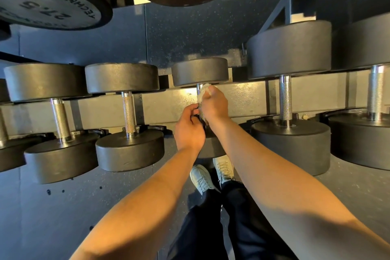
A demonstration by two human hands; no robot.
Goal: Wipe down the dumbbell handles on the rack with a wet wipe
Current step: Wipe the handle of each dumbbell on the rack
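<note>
— Where's the wipe?
— The white wet wipe (203,91) is wrapped on the handle (198,88) of the small middle dumbbell (199,72), up near the far weight. The right hand (214,103) has its fingers curled round the wipe and the handle together.
— And the other hand?
— The left hand (188,131) sits just below the right, close against it. Its fingers curl in toward the near end of the same handle. I can't tell whether it grips the bar or only the wipe's edge, because the right hand covers that spot.
— Where does that dumbbell sit?
— On the lower rail of the rack (242,99). A slightly bigger dumbbell (126,112) is to its left and a much bigger one (288,99) to its right, both with bare steel handles.
— Anything else?
— Overhead there's a weight marked 27.5 (48,4). Under the arms are two pale laced shoes (201,177) on the dark speckled floor (52,217).
</note>
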